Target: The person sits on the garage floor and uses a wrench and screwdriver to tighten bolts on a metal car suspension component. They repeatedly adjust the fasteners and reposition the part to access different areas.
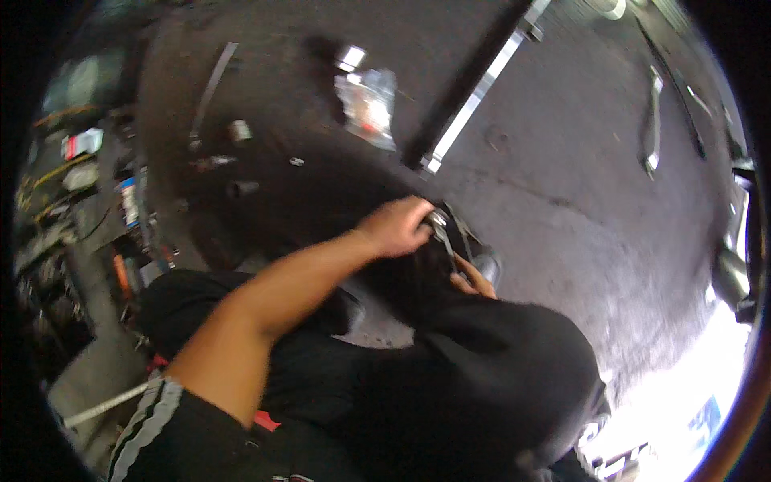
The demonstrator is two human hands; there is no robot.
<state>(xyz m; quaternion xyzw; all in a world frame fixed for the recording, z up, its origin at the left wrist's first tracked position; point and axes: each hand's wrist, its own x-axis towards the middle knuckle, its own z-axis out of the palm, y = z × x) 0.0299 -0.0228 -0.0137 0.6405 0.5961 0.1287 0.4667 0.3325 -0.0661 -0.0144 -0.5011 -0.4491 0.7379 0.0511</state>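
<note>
In front of my bent knees, both hands are at a shiny metal tool point(447, 241) with a rounded head and a slim handle; its exact kind is hard to make out. My left hand point(397, 227) reaches in from the lower left, fingers closed at the tool's head. My right hand point(477, 279) shows only in part beyond my dark-clothed knee point(522, 345). Its fingers are bent around the lower end of the handle. A dark, thin loop-like piece point(463, 229) stands just right of the tool.
A long metal bar point(482, 88) lies on the dark floor ahead, beside a clear plastic bag point(369, 108) and a small white box point(351, 58). A wrench point(654, 120) is at far right. Small cylindrical parts point(241, 130) lie left. Cluttered tools point(124, 201) line the left edge.
</note>
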